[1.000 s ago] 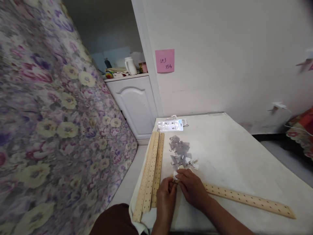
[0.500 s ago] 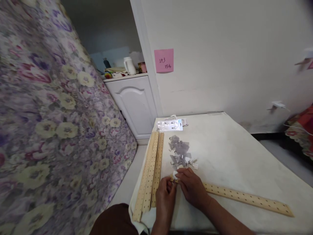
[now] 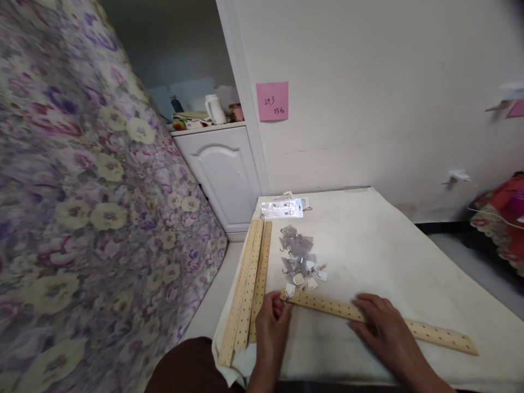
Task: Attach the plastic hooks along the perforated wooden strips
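A perforated wooden strip (image 3: 323, 303) lies slantwise across the near part of the table. At its left end, my left hand (image 3: 273, 322) is closed with thumb and fingers on the strip's tip, beside a small white adhesive hook (image 3: 290, 290) resting there. My right hand (image 3: 382, 330) spans the strip right of its middle, fingertips over the far edge and thumb at the near edge. Just beyond the strip lie a cream-coloured pad (image 3: 298, 279) and several white pieces (image 3: 321, 275). Farther back is a heap of clear hooks (image 3: 298, 245) with metal tips.
More perforated wooden strips (image 3: 250, 284) lie along the table's left side. Clear hook packaging (image 3: 281, 208) sits at the back on the white-covered table (image 3: 368, 245). A floral curtain (image 3: 102, 218) hangs left; a pink note (image 3: 272, 101) is on the wall.
My right hand has let go of the white hook and moved right along the strip, uncovering the hook and the strip's left part. My left hand stays at the left end.
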Action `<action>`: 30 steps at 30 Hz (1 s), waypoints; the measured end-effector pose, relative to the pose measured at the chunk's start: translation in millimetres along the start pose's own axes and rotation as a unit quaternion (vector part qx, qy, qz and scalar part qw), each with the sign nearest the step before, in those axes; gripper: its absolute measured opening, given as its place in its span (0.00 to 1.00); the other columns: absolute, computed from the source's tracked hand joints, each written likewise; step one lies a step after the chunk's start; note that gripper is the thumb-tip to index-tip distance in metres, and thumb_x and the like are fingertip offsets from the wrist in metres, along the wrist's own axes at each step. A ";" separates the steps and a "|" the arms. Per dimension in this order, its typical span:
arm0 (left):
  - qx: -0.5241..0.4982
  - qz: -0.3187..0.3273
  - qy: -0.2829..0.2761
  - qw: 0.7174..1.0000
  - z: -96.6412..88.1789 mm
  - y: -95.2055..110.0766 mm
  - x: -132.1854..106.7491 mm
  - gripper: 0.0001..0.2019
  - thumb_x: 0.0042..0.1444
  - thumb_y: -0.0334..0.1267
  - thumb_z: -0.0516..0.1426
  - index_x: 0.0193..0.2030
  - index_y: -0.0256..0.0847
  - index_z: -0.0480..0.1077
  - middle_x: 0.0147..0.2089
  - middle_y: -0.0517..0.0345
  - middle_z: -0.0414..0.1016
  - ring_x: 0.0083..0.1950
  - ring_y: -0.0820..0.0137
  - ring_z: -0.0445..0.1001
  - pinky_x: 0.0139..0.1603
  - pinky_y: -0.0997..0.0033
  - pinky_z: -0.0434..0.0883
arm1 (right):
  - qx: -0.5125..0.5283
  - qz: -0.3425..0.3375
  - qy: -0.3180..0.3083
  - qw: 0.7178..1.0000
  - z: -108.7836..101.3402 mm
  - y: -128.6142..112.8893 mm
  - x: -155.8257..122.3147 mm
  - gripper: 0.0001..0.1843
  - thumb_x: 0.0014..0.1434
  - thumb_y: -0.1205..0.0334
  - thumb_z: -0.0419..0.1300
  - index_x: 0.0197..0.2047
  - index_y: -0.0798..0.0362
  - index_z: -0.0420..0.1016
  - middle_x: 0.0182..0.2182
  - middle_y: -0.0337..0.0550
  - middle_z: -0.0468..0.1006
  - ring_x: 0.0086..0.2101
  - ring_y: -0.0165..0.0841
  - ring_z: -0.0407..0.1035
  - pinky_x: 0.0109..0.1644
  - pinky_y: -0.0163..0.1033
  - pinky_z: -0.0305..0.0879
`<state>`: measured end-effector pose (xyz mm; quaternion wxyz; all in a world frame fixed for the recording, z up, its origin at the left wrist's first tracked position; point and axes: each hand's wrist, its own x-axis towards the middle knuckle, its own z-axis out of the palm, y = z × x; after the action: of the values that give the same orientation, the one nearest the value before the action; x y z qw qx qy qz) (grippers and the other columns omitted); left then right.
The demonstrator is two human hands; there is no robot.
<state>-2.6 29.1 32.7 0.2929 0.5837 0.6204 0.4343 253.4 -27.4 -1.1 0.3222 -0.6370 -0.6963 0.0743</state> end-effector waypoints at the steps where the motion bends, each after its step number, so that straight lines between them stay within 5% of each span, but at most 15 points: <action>1: -0.008 0.000 0.003 1.000 -0.8 1.1 -0.1 0.16 0.48 0.47 0.60 0.40 0.40 0.68 0.27 0.65 0.66 0.26 0.73 0.66 0.29 0.75 0.65 | -0.006 0.007 -0.004 1.000 -4.0 7.2 -3.9 0.19 0.53 0.53 0.61 0.48 0.49 0.72 0.48 0.49 0.72 0.46 0.43 0.67 0.49 0.50 0.65; 8: -0.038 0.009 -0.004 0.999 -9.3 4.7 -7.3 0.18 0.53 0.55 0.54 0.35 0.40 0.68 0.25 0.62 0.69 0.26 0.72 0.67 0.27 0.76 0.64 | -0.005 0.013 -0.030 0.999 -11.8 15.7 -7.5 0.14 0.54 0.61 0.58 0.45 0.48 0.74 0.42 0.47 0.74 0.42 0.41 0.68 0.46 0.47 0.67; 30: 0.008 0.055 -0.051 0.997 -7.4 -13.2 -15.6 0.11 0.59 0.44 0.51 0.32 0.41 0.67 0.24 0.65 0.64 0.27 0.73 0.64 0.29 0.77 0.60 | 0.002 0.072 -0.036 0.997 2.1 -30.5 -23.8 0.08 0.55 0.55 0.58 0.39 0.45 0.72 0.37 0.42 0.74 0.39 0.38 0.70 0.40 0.40 0.70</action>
<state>-13.0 13.2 22.1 0.2958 0.6405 0.5751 0.4142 226.3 -54.3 4.5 0.2916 -0.6819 -0.6597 0.1214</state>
